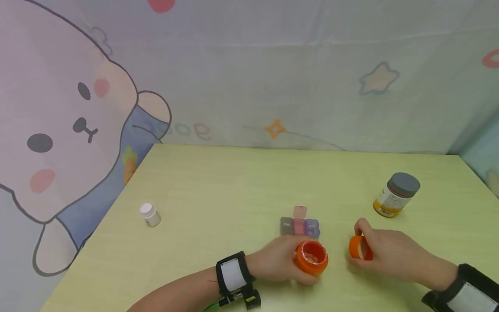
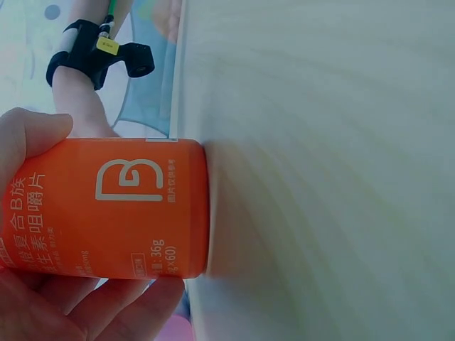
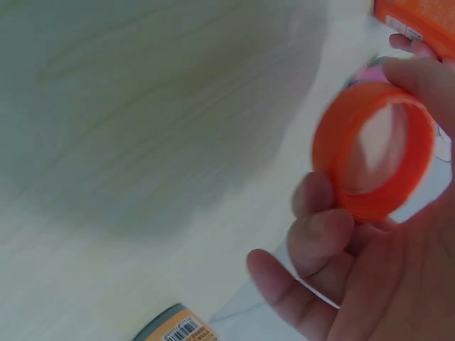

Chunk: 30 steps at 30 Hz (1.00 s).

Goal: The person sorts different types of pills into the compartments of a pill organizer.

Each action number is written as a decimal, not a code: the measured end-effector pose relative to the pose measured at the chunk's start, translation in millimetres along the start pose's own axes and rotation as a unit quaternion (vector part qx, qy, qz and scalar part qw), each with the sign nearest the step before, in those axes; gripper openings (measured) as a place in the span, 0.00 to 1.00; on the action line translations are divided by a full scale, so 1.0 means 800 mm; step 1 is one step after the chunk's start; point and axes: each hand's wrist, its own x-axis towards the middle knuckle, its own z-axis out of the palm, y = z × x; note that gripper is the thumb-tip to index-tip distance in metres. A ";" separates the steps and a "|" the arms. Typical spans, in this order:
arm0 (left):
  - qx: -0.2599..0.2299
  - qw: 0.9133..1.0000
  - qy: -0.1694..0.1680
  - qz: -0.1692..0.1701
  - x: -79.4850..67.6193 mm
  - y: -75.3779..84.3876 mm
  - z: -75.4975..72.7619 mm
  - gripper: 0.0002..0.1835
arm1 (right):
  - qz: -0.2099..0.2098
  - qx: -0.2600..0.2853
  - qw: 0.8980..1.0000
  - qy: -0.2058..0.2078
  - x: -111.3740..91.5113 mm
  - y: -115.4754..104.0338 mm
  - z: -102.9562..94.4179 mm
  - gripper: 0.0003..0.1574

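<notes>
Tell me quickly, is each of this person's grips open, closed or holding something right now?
Left grip: closed, holding the uncapped, cylindrical orange plastic bottle.
Right grip: closed, holding a round orange plastic cap.

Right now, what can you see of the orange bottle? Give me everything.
The orange bottle looks like smooth plastic, cylindrical, printed with a pale B-shaped mark and Chinese characters. It is uncapped, with whitish flecks round its rim and small tablets inside. The left hand grips its side, roughly upright, just nearer than the coloured pill box. Whether its base touches the table is unclear.
</notes>
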 end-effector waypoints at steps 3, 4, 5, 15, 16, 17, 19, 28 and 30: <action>-0.009 1.000 -0.005 -0.001 0.001 -0.001 0.000 0.23 | -0.021 -0.031 0.999 0.000 -0.001 0.007 0.004 0.38; -0.014 1.000 -0.007 -0.002 0.002 -0.001 0.001 0.23 | -0.024 -0.038 0.999 -0.004 0.000 0.008 0.005 0.38; -0.020 1.000 -0.009 -0.004 0.002 -0.002 0.001 0.23 | -0.023 -0.046 0.999 -0.008 0.000 0.008 0.007 0.38; -0.022 1.000 -0.013 -0.005 0.003 -0.003 0.001 0.23 | -0.011 -0.053 0.998 -0.036 0.002 0.009 0.019 0.42; -0.019 1.000 -0.014 -0.009 0.003 -0.002 0.000 0.23 | -0.008 -0.053 0.998 -0.038 0.002 0.009 0.020 0.42; -0.015 1.000 -0.015 -0.013 0.002 -0.002 0.000 0.24 | -0.006 -0.057 0.998 -0.036 0.001 0.008 0.021 0.43; 0.000 1.000 -0.020 -0.024 0.001 0.000 -0.002 0.25 | 0.000 -0.069 0.997 -0.025 0.000 0.006 0.021 0.45; 0.164 0.983 -0.039 -0.075 -0.021 0.008 -0.051 0.34 | -0.057 0.049 0.988 0.132 0.000 -0.022 0.007 0.30; 0.173 0.982 -0.020 -0.077 -0.023 0.006 -0.067 0.32 | -0.097 0.119 0.980 0.129 0.004 -0.031 0.008 0.29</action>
